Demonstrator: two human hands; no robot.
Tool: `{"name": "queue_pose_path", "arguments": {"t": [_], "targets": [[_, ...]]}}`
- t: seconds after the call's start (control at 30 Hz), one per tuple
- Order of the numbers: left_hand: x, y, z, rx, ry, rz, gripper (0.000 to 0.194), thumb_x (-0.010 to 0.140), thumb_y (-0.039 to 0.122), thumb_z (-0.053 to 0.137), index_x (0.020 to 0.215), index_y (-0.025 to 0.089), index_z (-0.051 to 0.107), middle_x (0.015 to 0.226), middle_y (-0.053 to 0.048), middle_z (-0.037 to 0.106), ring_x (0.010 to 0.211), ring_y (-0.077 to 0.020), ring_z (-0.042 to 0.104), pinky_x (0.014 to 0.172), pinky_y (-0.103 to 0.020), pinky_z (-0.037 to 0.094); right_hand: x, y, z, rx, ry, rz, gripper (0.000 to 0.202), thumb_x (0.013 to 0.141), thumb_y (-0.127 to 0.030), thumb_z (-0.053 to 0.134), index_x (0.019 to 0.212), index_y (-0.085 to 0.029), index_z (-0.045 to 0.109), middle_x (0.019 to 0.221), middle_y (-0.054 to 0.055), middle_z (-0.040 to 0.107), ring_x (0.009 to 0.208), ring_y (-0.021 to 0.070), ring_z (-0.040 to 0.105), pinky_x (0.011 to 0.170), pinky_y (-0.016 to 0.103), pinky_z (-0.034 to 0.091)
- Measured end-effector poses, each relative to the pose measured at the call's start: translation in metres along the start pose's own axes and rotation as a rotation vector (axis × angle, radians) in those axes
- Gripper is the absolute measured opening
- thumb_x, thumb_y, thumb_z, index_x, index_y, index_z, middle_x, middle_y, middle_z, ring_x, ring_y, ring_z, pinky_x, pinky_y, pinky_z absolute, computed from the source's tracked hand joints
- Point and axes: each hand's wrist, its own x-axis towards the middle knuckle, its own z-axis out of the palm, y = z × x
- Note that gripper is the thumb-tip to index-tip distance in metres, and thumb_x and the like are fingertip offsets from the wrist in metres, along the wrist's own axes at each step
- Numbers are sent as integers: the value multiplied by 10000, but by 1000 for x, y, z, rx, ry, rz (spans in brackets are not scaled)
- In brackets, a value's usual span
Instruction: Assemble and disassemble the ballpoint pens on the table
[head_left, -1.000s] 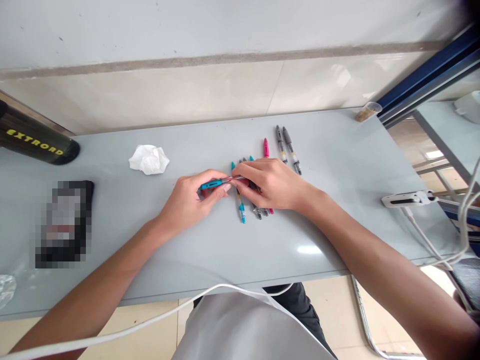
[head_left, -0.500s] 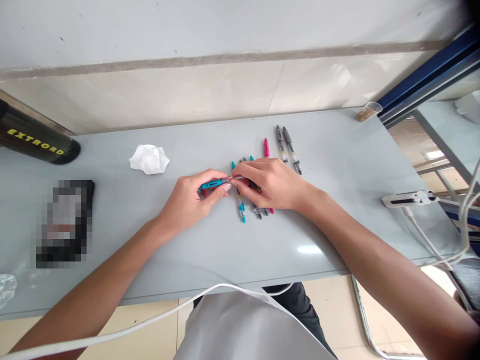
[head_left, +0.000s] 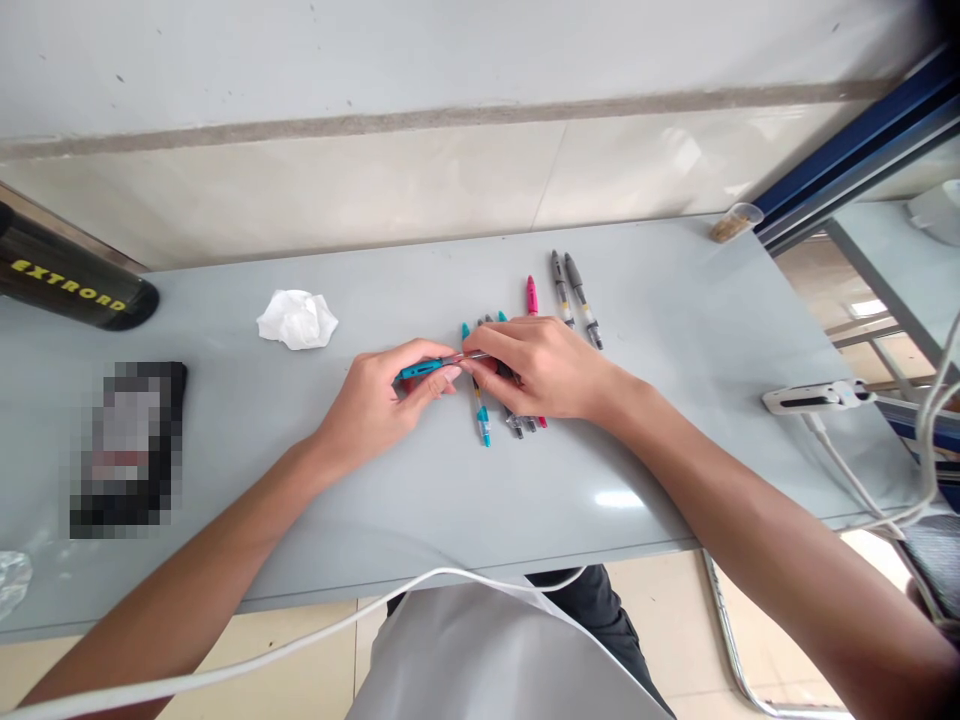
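Note:
A pen with a blue-teal section (head_left: pixel 421 369) is held sideways just above the table. My left hand (head_left: pixel 379 400) is closed around its blue part, thumb and fingers pinching it. The fingertips of my right hand (head_left: pixel 551 365) grip the thin, clear-looking other end. Beneath my right hand lie several pens, partly covered. Among them a teal and clear pen (head_left: pixel 481 425) shows at the left, and a pink pen (head_left: pixel 532 292) pokes out beyond the knuckles. Two grey pens (head_left: pixel 577 290) lie side by side farther back.
On the grey table (head_left: pixel 420 510) a crumpled white tissue (head_left: pixel 298 319) lies left of centre. A dark bottle (head_left: pixel 75 275) and a pixelated dark object (head_left: pixel 127 450) are at far left. To the right are a small clear cup (head_left: pixel 736 222) and a white device (head_left: pixel 817 397) with a cable.
Hardly anything differs. Both hands keep the same hold on the pen, and the view has shifted very slightly.

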Motion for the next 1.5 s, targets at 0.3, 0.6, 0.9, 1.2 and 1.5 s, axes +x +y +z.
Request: {"name": "queue_pose_path", "arguments": {"t": [0.3, 0.6, 0.9, 1.2, 1.5], "targets": [[0, -1, -1, -14, 11, -8, 384, 1086, 591, 807, 1247, 244, 846, 1026, -47, 892, 901, -216, 876, 858, -295, 715, 0, 1, 0, 4, -23, -11, 307, 1263, -350, 441, 1106, -209, 664, 877, 34, 709, 706, 187, 563, 679, 346, 358], [0, 1, -1, 3, 8, 5, 353, 1092, 567, 808, 1240, 249, 845, 998, -36, 885, 892, -206, 868, 823, -275, 691, 0, 1, -1, -9, -31, -10, 341, 1273, -352, 401, 1097, -215, 659, 861, 27, 678, 694, 187, 526, 669, 353, 333], [-1, 3, 0, 74, 13, 33, 350, 1105, 575, 777, 1220, 247, 819, 1012, -34, 896, 899, -213, 881, 822, -281, 679, 1, 0, -2, -12, -41, 0, 333, 1263, -335, 409, 1094, -215, 671, 855, 29, 673, 690, 188, 516, 666, 354, 331], [-1, 3, 0, 142, 4, 75, 286, 1114, 525, 768, 1215, 260, 807, 1019, -13, 897, 927, -209, 881, 841, -282, 642, 1, -1, -2, -21, -36, 5, 324, 1255, -341, 431, 1104, -207, 685, 880, 40, 706, 697, 190, 527, 665, 355, 332], [0, 3, 0, 134, 2, 65, 327, 1109, 562, 763, 1213, 255, 800, 1042, -25, 901, 929, -222, 883, 838, -299, 655, 1, -1, -2, -3, -44, 17, 327, 1256, -352, 422, 1099, -215, 674, 884, 42, 704, 701, 193, 545, 668, 356, 327]]}}
